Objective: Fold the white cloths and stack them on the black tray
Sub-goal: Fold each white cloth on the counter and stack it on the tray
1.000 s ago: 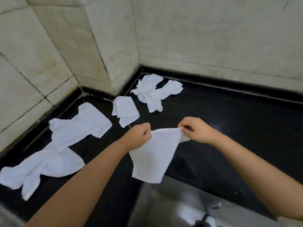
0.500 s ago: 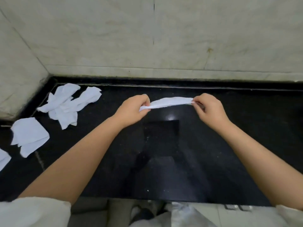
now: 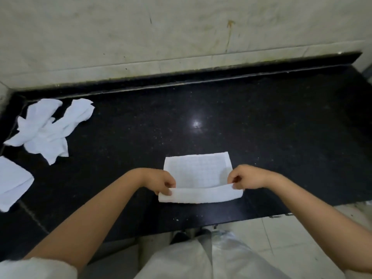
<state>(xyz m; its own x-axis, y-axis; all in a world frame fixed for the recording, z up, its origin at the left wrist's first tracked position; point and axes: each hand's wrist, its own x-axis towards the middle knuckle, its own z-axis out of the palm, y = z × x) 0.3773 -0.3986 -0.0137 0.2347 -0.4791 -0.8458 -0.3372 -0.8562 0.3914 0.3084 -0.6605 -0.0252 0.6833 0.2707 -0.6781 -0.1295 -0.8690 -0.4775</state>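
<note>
A white cloth lies flat on the black counter, its near edge lifted and rolled toward the wall. My left hand pinches the near left corner of that edge. My right hand pinches the near right corner. A crumpled heap of white cloths lies at the far left of the counter. Another white cloth, partly folded, lies at the left edge of the frame. No black tray is in sight.
A pale tiled wall rises behind the counter, with a corner at far left. The counter's front edge runs just below the cloth. Beneath it are light floor tiles and my pale trousers.
The cloth, held stretched in the air between both hands, now lies on the counter with its near edge turned up. The view swung right, away from the cloths at the left.
</note>
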